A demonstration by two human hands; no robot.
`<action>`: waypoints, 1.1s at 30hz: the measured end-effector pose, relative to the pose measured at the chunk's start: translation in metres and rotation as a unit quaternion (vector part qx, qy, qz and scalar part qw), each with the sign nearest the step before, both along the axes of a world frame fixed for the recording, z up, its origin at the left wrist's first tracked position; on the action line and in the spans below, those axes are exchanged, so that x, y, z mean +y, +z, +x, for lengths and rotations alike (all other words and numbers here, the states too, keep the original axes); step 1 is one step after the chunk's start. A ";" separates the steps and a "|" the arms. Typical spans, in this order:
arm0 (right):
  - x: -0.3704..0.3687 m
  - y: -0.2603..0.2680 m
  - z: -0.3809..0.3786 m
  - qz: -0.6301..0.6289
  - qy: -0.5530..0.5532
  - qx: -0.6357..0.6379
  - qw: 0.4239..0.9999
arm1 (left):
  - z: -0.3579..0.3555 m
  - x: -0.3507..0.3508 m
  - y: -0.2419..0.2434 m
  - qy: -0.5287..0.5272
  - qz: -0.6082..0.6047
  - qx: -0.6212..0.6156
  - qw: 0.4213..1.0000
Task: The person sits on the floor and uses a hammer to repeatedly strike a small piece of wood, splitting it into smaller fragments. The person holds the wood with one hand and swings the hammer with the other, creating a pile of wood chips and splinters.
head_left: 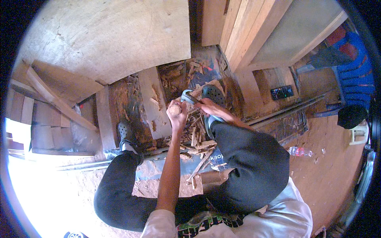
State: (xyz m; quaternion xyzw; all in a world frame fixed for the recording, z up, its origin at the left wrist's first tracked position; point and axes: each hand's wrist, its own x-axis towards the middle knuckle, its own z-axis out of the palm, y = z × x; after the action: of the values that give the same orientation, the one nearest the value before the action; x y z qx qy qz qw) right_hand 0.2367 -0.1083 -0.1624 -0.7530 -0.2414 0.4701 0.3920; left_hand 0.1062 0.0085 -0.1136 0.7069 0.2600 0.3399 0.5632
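My left hand [177, 119] is closed around a wooden piece, whose rough round end [175, 110] faces up at me. Just beyond it, my right hand [207, 106] is wrapped on a tool [188, 97] with a dark shaft and a pale, curved, metal-looking part; its exact kind is unclear. The two hands are close together, and my fingers hide where tool and wood meet. Under them lies a heap of split wood chips [195, 135]. My feet, in dark perforated clogs [213, 94] [126, 134], rest on either side of a flat board [153, 101].
A large plywood sheet [119, 35] stands ahead on the left. Upright planks [250, 29] lean at the back right. A phone [281, 92] lies on wood to the right. A plastic bottle [300, 151] lies on the dirt floor [321, 178]. Someone in blue clothing [355, 71] is at far right.
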 end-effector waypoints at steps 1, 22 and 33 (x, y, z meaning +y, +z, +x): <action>-0.003 0.008 0.000 -0.006 0.010 -0.039 0.999 | 0.001 0.001 0.001 0.010 0.007 0.006 1.000; -0.010 0.202 -0.008 0.061 0.185 -0.338 0.921 | 0.011 0.000 -0.003 -0.053 -0.053 -0.071 0.995; -0.020 0.276 -0.021 0.273 0.024 -0.338 0.900 | 0.028 0.006 -0.030 -0.096 0.012 0.047 0.994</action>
State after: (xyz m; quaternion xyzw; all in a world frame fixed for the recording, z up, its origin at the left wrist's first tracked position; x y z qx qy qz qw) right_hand 0.2153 -0.1279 0.1134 -0.7238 -0.4966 0.1125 0.4657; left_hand 0.1346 0.0150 -0.1439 0.7505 0.2131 0.2538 0.5718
